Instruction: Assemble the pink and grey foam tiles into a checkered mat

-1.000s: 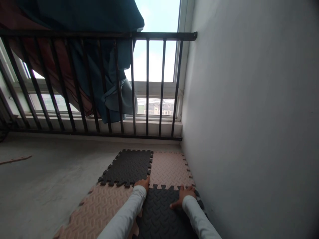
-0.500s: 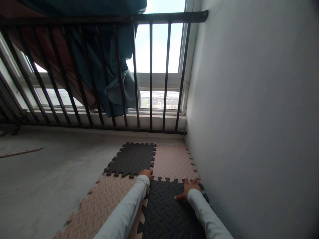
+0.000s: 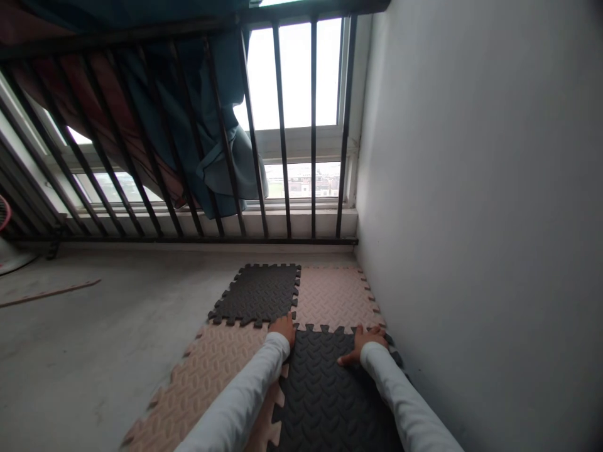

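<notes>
Four interlocking foam floor tiles lie in a square on the floor: a dark grey one (image 3: 257, 295) and a pink one (image 3: 335, 298) at the far side, and a pink one (image 3: 207, 373) and a dark grey one (image 3: 330, 402) at the near side. My left hand (image 3: 282, 328) rests flat at the seam where the near tiles meet the far dark tile. My right hand (image 3: 367, 344) lies with spread fingers on the far edge of the near dark tile, close to the wall. Both white sleeves cover my forearms.
A grey wall (image 3: 471, 201) rises along the right side of the tiles. Bare concrete floor (image 3: 94, 351) spreads to the left, with a thin wooden strip (image 3: 51, 293) on it. Ahead stand a black metal railing (image 3: 188, 240), a window (image 3: 294, 75) and hanging teal cloth (image 3: 221, 163).
The view has tilted, so the tiles and hands sit higher in the picture. Both hands stay at the same places on the tiles.
</notes>
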The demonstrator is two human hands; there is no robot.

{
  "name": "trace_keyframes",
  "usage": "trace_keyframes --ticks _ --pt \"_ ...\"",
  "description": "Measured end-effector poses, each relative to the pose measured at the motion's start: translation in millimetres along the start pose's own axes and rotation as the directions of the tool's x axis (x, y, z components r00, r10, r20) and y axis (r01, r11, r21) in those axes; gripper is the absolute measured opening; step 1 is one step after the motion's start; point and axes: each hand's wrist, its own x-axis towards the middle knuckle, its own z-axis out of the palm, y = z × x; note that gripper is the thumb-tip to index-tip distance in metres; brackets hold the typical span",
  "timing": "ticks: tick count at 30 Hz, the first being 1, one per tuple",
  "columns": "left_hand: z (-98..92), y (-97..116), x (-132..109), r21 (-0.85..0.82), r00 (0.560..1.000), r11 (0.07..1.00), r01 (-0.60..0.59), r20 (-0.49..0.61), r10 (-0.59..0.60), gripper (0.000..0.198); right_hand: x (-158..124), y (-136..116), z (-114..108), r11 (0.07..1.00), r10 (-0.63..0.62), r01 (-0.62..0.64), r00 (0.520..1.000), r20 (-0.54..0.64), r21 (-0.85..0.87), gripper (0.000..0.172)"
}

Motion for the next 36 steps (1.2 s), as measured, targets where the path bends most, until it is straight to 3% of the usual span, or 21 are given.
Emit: trace_keyframes --ticks 4,7,13,17,21,25,32,36 --pt "17.1 -1 -15 -0.027 0.981 0.998 0.051 -0.184 -0.055 0.05 3 -1 1 1.0 0.001 -0.001 1.0 0.009 0.003 0.131" --pt "21.3 -5 -15 -0.024 0.974 0.999 0.042 -0.222 -0.046 0.051 1 -1 0 1.0 0.007 -0.007 1.0 0.017 0.002 0.13" --pt "15.3 -24 -5 -0.029 0.986 0.988 -0.15 -0.073 0.147 0.055 -1 0 -1 1.0 0.002 -0.002 1.0 0.004 0.013 0.128" --pt "10.8 -46 0 -0.071 0.965 0.963 -0.261 0.008 0.262 0.05 -1 1 0 0.999 -0.004 0.004 1.0 -0.011 0.032 0.128" --pt "10.9 -57 2 -0.1 0.947 0.942 -0.319 0.014 0.322 0.049 -1 0 -1 1.0 0.005 -0.006 1.0 0.004 0.015 0.128" --pt "15.1 -56 0 -0.059 0.937 0.936 -0.348 -0.013 0.348 0.052 0 -1 -2 1.0 0.011 -0.011 1.0 0.015 0.004 0.128" --pt "17.6 -55 -4 -0.069 0.954 0.955 -0.289 0.062 0.293 0.052 1 -3 -5 1.0 0.031 -0.031 0.998 0.055 -0.005 0.131" --pt "26.3 -63 -11 -0.048 1.0 0.999 -0.023 -0.017 0.022 0.061 3 -5 -6 0.999 0.039 -0.039 0.998 0.051 0.004 0.13"
